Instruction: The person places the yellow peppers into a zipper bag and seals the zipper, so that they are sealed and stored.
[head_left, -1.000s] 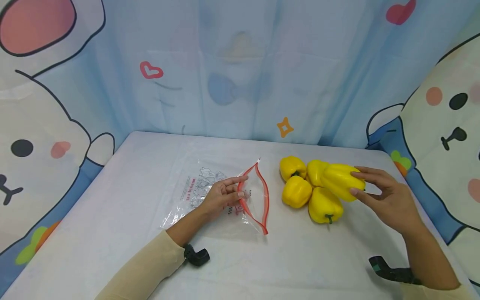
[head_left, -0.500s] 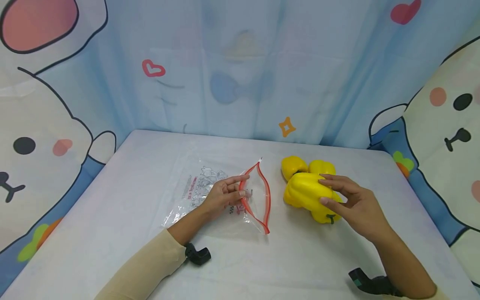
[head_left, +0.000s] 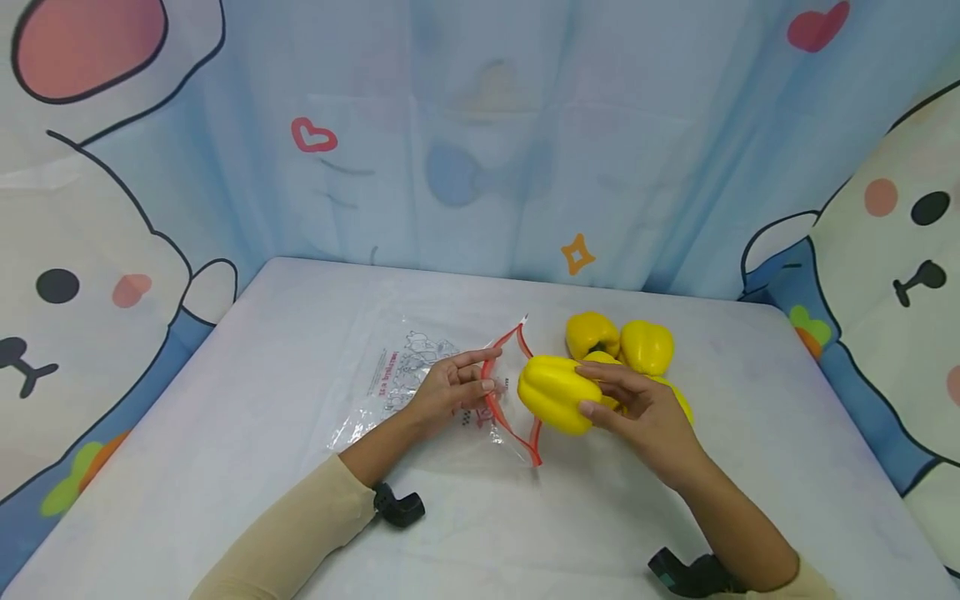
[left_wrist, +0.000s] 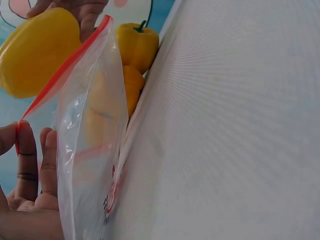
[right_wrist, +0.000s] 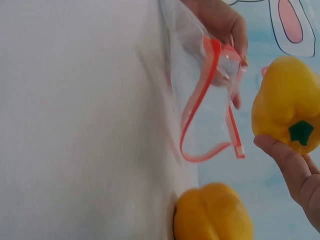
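- Pepper (head_left: 557,393), glossy yellow, blocky and lobed, is held up off the white cloth-covered table (head_left: 480,533), directly left of the right hand (head_left: 647,414), which is the nearer of the two.
- Right hand: thumb and fingers part spread, bent round the pepper's stem end and gripping it from either side.
- Long axis runs roughly left to right, green stem end toward the right palm, the blunt free end toward the clear printed plastic bag (head_left: 423,358).
- Left hand (head_left: 452,387), on the bag's side, pinches the bag's red zip edge (head_left: 535,454) between thumb and forefinger.
- Bag mouth stands parted and faces right; the pepper covers part of its right lip in the head view, while the right wrist view shows a gap between them, the pepper seemingly higher.
- Parting between the lips looks tighter than the pepper is thick, a judgement only.
- Four more yellow peppers (head_left: 647,347) cluster behind and right of the held one, partly masked by the right hand.
- Widest room lies toward the person, between the forearms; the table's far edge runs behind the cluster.
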